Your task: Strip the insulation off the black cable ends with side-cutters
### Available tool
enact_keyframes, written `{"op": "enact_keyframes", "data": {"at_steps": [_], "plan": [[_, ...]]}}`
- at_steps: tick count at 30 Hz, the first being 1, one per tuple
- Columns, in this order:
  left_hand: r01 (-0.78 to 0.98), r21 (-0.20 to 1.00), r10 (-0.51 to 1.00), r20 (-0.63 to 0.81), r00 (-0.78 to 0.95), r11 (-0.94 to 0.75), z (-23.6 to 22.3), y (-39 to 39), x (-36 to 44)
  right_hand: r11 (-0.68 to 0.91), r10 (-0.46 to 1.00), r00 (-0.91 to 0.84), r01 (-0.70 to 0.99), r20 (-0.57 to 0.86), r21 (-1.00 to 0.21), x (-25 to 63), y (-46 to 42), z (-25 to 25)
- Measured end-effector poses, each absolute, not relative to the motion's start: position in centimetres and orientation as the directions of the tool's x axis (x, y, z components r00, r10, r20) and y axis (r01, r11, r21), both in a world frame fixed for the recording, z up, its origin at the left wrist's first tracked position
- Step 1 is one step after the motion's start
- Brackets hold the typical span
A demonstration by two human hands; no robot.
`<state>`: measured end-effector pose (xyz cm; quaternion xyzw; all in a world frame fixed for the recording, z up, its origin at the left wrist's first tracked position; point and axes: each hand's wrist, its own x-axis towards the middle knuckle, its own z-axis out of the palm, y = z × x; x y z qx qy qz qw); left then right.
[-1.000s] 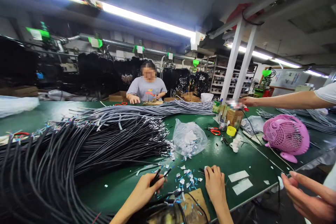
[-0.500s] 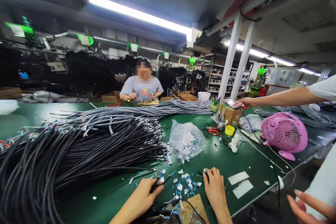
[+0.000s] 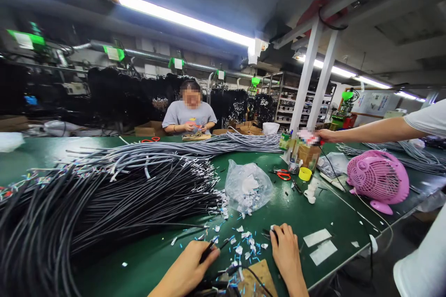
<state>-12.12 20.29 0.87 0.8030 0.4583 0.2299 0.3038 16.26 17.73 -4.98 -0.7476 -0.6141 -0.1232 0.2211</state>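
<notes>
My left hand (image 3: pixel 188 267) is at the bottom middle, its thumb and fingers closed round a black cable (image 3: pixel 208 251). The cable's far end is too small to make out. To the right, my right hand (image 3: pixel 287 253) is closed on a small dark tool (image 3: pixel 274 234) whose thin tip points left; its kind is mostly hidden by the fingers. Blue wire offcuts and white scraps (image 3: pixel 248 241) are strewn between the hands. Below them lies a brown board (image 3: pixel 259 278), with black cables crossing it.
A big bundle of black cables (image 3: pixel 132 204) spreads over the left, with grey cables (image 3: pixel 195 146) behind. A plastic bag of scraps (image 3: pixel 248 188), orange-handled scissors (image 3: pixel 283 174), yellow tape (image 3: pixel 305 174) and a pink fan (image 3: pixel 378 176) stand around. A co-worker (image 3: pixel 190 113) sits opposite; another person's arm (image 3: pixel 376 132) reaches in from the right.
My hands have barely moved. The other person's lower hand at the right has gone out of view. The co-worker opposite has brought both hands together.
</notes>
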Motion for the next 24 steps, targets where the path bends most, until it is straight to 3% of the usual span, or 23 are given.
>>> {"op": "enact_keyframes", "data": {"at_steps": [13, 24], "plan": [[0.645, 0.665, 0.890, 0.068, 0.451, -0.378, 0.2, 20.3, -12.3, -0.127, 0.842, 0.197, 0.977, 0.502, -0.170, 16.5, 17.8, -5.5], [0.692, 0.631, 0.899, 0.020, 0.437, -0.350, 0.1, 19.9, -12.2, -0.004, 0.723, 0.104, 0.989, 0.683, -0.147, 16.9, 18.0, -6.2]]}}
